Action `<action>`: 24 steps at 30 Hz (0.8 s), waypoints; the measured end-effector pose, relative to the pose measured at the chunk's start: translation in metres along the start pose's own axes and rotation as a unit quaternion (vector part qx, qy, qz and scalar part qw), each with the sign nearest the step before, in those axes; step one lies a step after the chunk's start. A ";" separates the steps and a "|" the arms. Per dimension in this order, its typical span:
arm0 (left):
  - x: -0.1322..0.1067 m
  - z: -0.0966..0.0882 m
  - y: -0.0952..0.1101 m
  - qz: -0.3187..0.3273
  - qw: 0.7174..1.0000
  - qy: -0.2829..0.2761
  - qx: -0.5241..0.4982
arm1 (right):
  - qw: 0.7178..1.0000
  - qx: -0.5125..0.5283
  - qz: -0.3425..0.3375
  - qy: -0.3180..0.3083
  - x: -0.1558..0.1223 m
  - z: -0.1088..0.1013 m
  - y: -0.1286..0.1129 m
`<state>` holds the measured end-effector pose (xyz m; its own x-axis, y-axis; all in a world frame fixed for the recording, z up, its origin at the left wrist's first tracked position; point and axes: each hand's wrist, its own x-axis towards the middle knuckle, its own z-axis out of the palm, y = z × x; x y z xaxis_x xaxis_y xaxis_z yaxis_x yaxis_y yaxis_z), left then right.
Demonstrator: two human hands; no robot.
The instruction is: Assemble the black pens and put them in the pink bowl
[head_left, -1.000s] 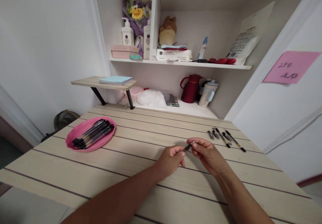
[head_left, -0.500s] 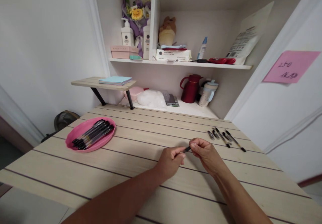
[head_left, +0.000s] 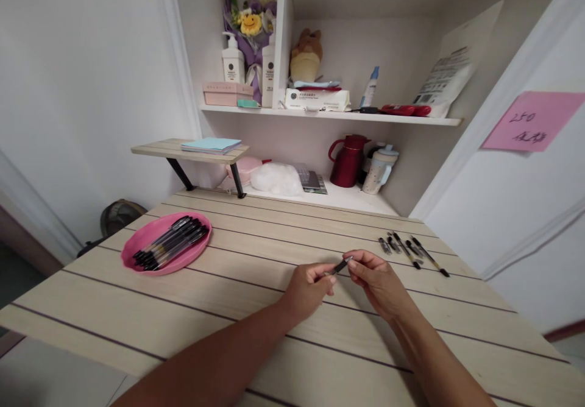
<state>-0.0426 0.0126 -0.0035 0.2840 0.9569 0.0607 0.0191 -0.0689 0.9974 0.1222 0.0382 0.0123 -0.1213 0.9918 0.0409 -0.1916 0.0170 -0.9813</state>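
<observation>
Over the middle of the table, my left hand [head_left: 307,291] is closed around a pen, and its dark grip section [head_left: 340,266] sticks out to the right between my hands. My right hand [head_left: 372,279] is closed in a pinch at the pen's silver tip end, with thumb and forefinger touching it. Most of the pen's barrel is hidden inside my left hand. On the table to the right lie several pen parts: short clear caps [head_left: 384,246] and thin black-ended pieces [head_left: 430,256]. A pink dish [head_left: 203,253] at the left holds a pile of black-capped pens [head_left: 171,242].
A small wooden riser [head_left: 155,148] with light-blue paper [head_left: 211,145] stands at the back left of the wooden table [head_left: 256,242]. Behind are a red jug [head_left: 346,162], a pale tumbler [head_left: 378,170] and a white shelf [head_left: 365,117] with bottles and packets.
My right fingers have shifted slightly on the pen's tip end, so more of the dark grip and the silver tip shows. My left hand stays nearly where it was.
</observation>
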 end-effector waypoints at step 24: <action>-0.001 -0.003 0.005 0.019 0.999 0.011 0.049 | 1.000 -0.017 0.000 -0.022 0.000 0.004 0.003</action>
<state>-0.0457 0.0126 0.0016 0.2646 0.9592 0.0995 0.1038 -0.1309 0.9859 0.1176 0.0373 0.0106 -0.1635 0.9853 0.0488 -0.1586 0.0226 -0.9871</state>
